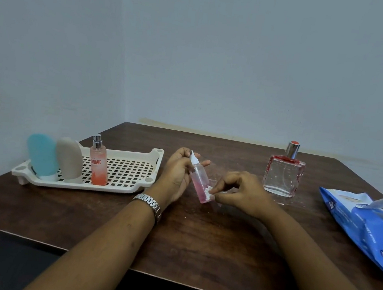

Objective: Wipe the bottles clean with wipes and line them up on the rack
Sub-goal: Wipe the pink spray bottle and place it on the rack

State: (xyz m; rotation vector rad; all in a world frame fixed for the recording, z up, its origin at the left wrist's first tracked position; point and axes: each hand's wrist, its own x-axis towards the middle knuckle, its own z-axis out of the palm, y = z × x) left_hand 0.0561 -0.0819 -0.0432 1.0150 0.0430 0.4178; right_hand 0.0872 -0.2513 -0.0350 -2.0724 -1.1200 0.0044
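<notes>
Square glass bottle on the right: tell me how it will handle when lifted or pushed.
The glass bottle looks thick-walled, so it is probably heavy for its size and breakable if dropped. Its wide flat base on the table suggests it would slide rather than tip or roll. Its smooth sides may be slippery under damp fingers.

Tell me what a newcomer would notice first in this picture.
At the middle of the table, the left hand grips a small pink spray bottle, tilted, while the right hand pinches a white wipe against its base. Next, three bottles stand in the cream rack at the left; a square glass bottle and a blue wipes pack wait at the right.
</notes>
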